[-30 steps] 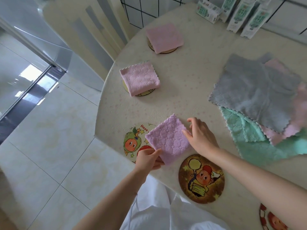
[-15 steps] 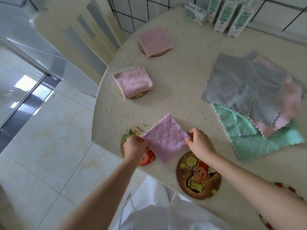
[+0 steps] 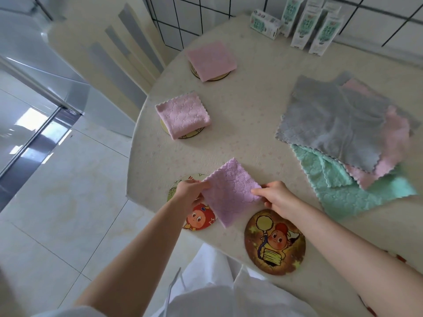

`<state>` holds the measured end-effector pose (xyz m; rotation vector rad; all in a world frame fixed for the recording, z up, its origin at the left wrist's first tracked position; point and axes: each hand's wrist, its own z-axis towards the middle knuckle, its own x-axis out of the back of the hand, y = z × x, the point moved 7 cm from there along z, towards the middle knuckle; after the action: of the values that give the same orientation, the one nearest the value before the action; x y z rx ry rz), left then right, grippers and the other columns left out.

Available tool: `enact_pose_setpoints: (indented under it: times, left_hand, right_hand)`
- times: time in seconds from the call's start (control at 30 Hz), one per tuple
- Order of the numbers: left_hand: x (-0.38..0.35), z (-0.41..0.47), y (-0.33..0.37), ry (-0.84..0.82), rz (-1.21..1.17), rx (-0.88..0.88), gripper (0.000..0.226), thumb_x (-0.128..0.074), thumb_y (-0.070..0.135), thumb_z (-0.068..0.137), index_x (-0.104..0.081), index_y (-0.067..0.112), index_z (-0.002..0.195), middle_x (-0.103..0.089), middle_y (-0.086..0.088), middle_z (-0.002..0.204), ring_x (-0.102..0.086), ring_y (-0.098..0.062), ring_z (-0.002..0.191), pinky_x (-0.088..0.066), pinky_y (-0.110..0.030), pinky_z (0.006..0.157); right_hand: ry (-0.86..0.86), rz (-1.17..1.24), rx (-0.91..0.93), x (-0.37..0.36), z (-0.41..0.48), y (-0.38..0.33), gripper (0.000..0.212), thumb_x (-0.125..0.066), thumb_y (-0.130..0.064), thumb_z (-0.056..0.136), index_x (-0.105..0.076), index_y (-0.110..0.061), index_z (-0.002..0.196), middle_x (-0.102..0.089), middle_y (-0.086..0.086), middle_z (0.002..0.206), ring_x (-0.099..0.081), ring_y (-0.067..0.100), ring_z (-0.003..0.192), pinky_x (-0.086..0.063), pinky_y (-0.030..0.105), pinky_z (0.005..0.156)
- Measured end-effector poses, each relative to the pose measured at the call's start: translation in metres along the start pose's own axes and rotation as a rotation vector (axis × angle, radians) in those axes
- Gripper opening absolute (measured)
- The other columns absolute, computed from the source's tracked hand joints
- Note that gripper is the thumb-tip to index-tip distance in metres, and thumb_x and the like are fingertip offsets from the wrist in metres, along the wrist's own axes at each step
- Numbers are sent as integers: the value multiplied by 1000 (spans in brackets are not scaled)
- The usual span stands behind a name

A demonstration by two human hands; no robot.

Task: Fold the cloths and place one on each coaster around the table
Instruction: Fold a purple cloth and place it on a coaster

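Observation:
A folded purple cloth lies at the table's near edge, partly over a cartoon coaster. My left hand pinches its left corner and my right hand pinches its right corner. A brown cartoon coaster sits bare just right of it. Further back, a folded pink cloth covers a coaster, and another folded pink cloth covers a coaster.
A pile of unfolded cloths lies at the right: grey on top, pink and green beneath. Cartons stand at the back. A chair stands left of the round table. A red coaster edge shows at far right.
My left hand has moved from the cloth's near edge up to its left corner. My right hand has shifted onto the right corner. The cloth has slid slightly left over the coaster.

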<state>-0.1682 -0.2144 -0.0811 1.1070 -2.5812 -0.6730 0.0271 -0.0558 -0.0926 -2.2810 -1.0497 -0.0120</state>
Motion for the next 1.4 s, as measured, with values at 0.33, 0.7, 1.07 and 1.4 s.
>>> enact_pose_setpoints:
  times: [0.33, 0.7, 1.07, 1.4]
  left_hand:
    - [64, -11, 10, -70, -124, -123, 11, -65, 0, 84, -57, 4, 91, -61, -13, 83, -61, -23, 74, -54, -30, 61]
    - [119, 3, 3, 157, 48, -268, 12, -70, -5, 78, -64, 0, 87, -62, -10, 75, -58, -20, 71, -56, -27, 68]
    - [128, 15, 28, 318, 658, -428, 11, -77, 20, 73, -70, 17, 81, -71, 4, 80, -64, -16, 74, -47, -26, 68]
    - [31, 4, 91, 231, 946, -740, 13, -60, 11, 89, -65, 13, 101, -65, 2, 92, -61, -11, 81, -50, -22, 74]
  right_hand:
    - [-282, 225, -3, -60, -36, -13, 16, -64, -1, 84, -62, -2, 100, -64, 10, 83, -60, 20, 76, -50, 31, 63]
    - [-136, 26, 35, -104, -31, 4, 15, -71, -5, 70, -63, -12, 81, -69, 13, 87, -66, 29, 83, -55, 52, 82]
    - [65, -371, 164, -80, -31, -3, 15, -72, -20, 73, -67, -16, 86, -72, 3, 87, -68, 20, 87, -54, 29, 80]
    - [163, -459, 289, 18, -37, -17, 13, -57, -18, 89, -64, -15, 99, -63, -2, 92, -60, 15, 88, -48, 25, 77]
